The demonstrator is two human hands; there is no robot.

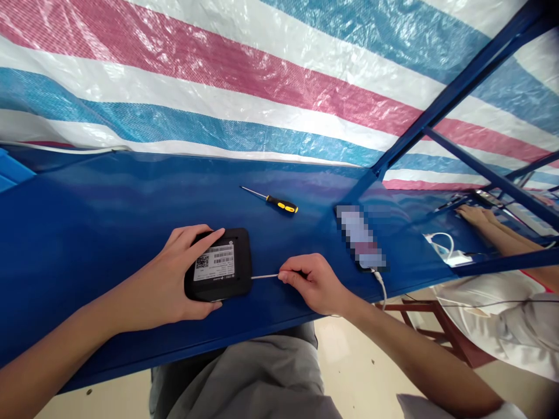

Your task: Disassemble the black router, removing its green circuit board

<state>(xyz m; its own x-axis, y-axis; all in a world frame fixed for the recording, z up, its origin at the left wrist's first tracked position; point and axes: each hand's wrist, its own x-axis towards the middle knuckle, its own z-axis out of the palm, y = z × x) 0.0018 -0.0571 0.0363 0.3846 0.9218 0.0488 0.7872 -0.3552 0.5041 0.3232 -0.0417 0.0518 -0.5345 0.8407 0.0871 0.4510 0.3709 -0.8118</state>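
1. Our left hand (174,270) grips the black box (243,256) on the tabletop (131,198), fingers spread around it
2. Our right hand (317,285) pinches the white strip (265,276) reaching the box's side; how far in, we cannot tell
3. The screwdriver (282,204) lies unheld

On my feed the left hand (174,270) covers part of the black box (243,265), whose label (226,262) I find too small to read. Right of the box, the right hand (314,285) hides one end of a thin white strand (264,276); farther right, the phone (358,235) is pixelated. Far left of the box, the picture's edge cuts off a blue object (13,171).
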